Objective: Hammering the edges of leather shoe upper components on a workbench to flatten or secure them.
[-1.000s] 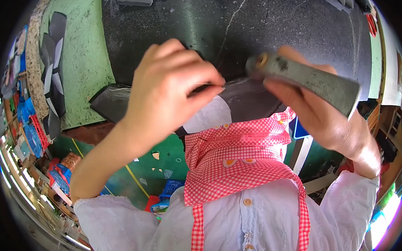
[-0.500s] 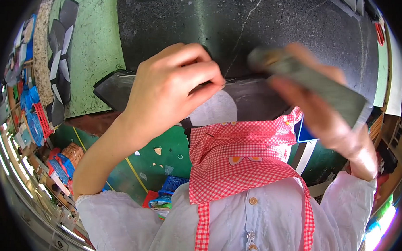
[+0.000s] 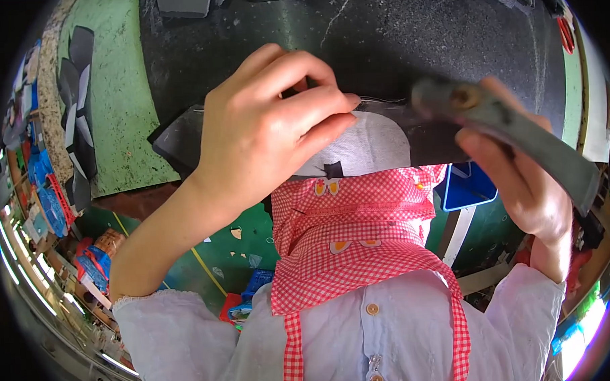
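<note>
My left hand (image 3: 265, 121) is closed in a pinch at the edge of a flat dark piece (image 3: 441, 135), leather-like, along the near edge of the black work surface. A pale grey rounded patch (image 3: 374, 144) lies on the piece beside my fingertips, with a small black tab (image 3: 333, 169) at its lower edge. On the right, my right hand (image 3: 519, 166) grips a grey metal hammer (image 3: 531, 132), held above the dark piece and apart from it. Its round end faces left and its long flared end points right. The hammer is partly blurred, and its handle is hidden.
Black cracked slab (image 3: 246, 31) covers the bench, with green bench top (image 3: 124, 103) to its left. More dark cut pieces (image 3: 77, 124) lie at far left, others (image 3: 184, 3) at the back. A blue-rimmed bin (image 3: 469, 188) stands below the right edge; a red-checked apron (image 3: 354, 242) hangs before me.
The hammer has moved right and its head shows more plainly. More of the pale patch is uncovered, with the small black tab now visible. My left hand keeps its pinch; the whole view has shifted slightly.
</note>
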The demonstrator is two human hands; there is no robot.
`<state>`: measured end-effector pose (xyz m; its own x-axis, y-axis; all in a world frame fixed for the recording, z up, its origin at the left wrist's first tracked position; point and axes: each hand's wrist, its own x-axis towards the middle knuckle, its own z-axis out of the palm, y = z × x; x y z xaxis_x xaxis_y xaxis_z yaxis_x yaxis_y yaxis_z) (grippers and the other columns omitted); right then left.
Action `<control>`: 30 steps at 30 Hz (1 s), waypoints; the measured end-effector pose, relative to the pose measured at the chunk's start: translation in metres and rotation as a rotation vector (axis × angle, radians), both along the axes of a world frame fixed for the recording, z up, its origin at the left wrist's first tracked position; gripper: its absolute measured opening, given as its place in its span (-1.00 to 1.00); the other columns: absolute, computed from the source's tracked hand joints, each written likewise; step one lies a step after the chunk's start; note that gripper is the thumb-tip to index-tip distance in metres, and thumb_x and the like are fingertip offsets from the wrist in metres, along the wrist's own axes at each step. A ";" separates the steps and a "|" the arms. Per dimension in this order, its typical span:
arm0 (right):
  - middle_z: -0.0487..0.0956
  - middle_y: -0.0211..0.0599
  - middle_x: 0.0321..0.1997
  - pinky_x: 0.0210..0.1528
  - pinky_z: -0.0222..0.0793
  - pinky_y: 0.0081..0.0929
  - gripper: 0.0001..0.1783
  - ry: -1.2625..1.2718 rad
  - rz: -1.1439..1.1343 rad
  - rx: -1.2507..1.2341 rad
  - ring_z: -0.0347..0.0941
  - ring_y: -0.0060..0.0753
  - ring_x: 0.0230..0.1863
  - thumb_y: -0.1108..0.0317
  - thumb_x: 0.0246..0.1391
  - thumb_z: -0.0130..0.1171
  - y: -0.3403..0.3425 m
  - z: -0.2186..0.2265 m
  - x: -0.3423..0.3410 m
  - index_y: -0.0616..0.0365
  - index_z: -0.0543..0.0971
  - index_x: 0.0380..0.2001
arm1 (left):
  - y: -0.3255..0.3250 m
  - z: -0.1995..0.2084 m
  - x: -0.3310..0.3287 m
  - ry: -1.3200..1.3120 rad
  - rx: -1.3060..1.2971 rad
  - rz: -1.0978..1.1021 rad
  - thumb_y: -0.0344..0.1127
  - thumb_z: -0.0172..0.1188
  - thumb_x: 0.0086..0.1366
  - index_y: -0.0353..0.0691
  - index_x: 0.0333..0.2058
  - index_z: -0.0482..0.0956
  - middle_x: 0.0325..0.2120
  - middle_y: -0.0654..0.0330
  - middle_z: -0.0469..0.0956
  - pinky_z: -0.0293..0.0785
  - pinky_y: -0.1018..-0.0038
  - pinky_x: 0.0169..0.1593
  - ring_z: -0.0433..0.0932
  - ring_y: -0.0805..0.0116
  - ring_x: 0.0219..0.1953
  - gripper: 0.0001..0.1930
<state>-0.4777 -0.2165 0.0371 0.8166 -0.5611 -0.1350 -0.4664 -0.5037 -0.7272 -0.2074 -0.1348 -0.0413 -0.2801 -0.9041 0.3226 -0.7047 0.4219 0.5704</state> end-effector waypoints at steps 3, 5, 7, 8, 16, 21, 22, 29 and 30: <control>0.63 -0.16 -0.28 -0.29 0.43 -0.56 -0.52 -0.109 -0.048 -0.043 0.53 -0.40 -0.41 0.41 0.30 0.23 0.002 -0.005 0.010 0.38 0.45 0.22 | -0.001 0.003 -0.004 -0.019 -0.009 -0.003 -0.47 0.53 -0.08 -0.18 -0.39 0.75 -0.36 0.27 0.59 0.46 0.47 -0.39 0.51 0.37 -0.41 -0.78; 0.62 -0.15 -0.33 -0.34 0.41 -0.55 -0.52 0.180 0.077 0.234 0.53 -0.30 -0.45 0.42 0.30 0.22 0.000 -0.010 0.019 0.40 0.42 0.22 | -0.004 0.004 -0.003 -0.041 0.004 -0.033 -0.46 0.53 -0.09 -0.17 -0.41 0.74 -0.37 0.27 0.57 0.46 0.45 -0.40 0.50 0.36 -0.42 -0.79; 0.61 -0.19 -0.35 -0.35 0.41 -0.56 -0.66 -0.211 0.201 -0.322 0.51 -0.32 -0.47 0.54 0.32 0.11 -0.011 -0.024 0.017 0.40 0.48 0.13 | -0.003 0.003 -0.004 -0.010 0.038 -0.034 -0.46 0.52 -0.11 -0.16 -0.43 0.73 -0.39 0.28 0.55 0.46 0.44 -0.41 0.50 0.36 -0.42 -0.79; 0.61 -0.19 -0.30 -0.32 0.42 -0.57 -0.71 -0.204 0.106 -0.274 0.52 -0.37 -0.41 0.56 0.32 0.11 -0.010 -0.019 0.016 0.40 0.52 0.08 | -0.003 0.002 -0.004 0.003 0.035 -0.014 -0.46 0.52 -0.11 -0.15 -0.44 0.73 -0.40 0.29 0.54 0.46 0.44 -0.40 0.50 0.36 -0.41 -0.80; 0.63 0.00 -0.29 -0.25 0.50 -0.33 -0.68 -0.006 0.088 0.009 0.66 -0.17 -0.27 0.47 0.20 0.30 0.007 -0.022 0.026 0.34 0.57 0.01 | -0.015 0.022 0.017 0.059 0.451 0.003 -0.39 0.48 0.01 -0.16 -0.33 0.76 -0.38 0.22 0.57 0.51 0.38 -0.28 0.57 0.27 -0.34 -0.81; 0.65 -0.14 -0.26 -0.24 0.47 -0.56 -0.57 -0.035 0.044 -0.093 0.60 -0.42 -0.27 0.49 0.26 0.25 -0.006 -0.008 0.032 0.37 0.51 0.17 | 0.006 0.010 0.021 -0.033 0.154 -0.020 -0.40 0.50 -0.01 -0.13 -0.34 0.78 -0.38 0.25 0.55 0.50 0.43 -0.30 0.54 0.30 -0.36 -0.81; 0.65 -0.17 -0.26 -0.29 0.45 -0.55 -0.63 0.041 -0.367 0.306 0.58 -0.53 -0.28 0.47 0.27 0.24 0.014 0.005 0.051 0.36 0.51 0.11 | 0.008 0.009 0.018 -0.080 0.098 -0.024 -0.40 0.50 -0.02 -0.12 -0.35 0.78 -0.39 0.26 0.55 0.49 0.43 -0.30 0.53 0.31 -0.36 -0.81; 0.61 -0.20 -0.43 -0.47 0.35 -0.44 -0.49 -0.159 0.143 -0.214 0.52 -0.38 -0.50 0.44 0.30 0.20 -0.003 -0.033 0.031 0.33 0.42 0.28 | 0.006 0.017 0.037 0.084 0.402 0.044 -0.41 0.50 -0.04 -0.15 -0.34 0.75 -0.40 0.25 0.55 0.47 0.37 -0.24 0.51 0.22 -0.33 -0.77; 0.61 -0.20 -0.43 -0.47 0.35 -0.44 -0.49 -0.164 0.151 -0.209 0.52 -0.38 -0.50 0.44 0.30 0.20 -0.002 -0.031 0.034 0.33 0.42 0.28 | 0.009 0.013 0.034 0.013 0.253 0.024 -0.42 0.50 -0.05 -0.14 -0.36 0.74 -0.40 0.25 0.55 0.46 0.37 -0.25 0.51 0.22 -0.31 -0.78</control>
<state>-0.4442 -0.2183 0.0062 0.8944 -0.4331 0.1112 -0.2594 -0.7051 -0.6600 -0.1732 -0.1259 -0.0279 -0.2551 -0.9628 0.0887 -0.7047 0.2480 0.6647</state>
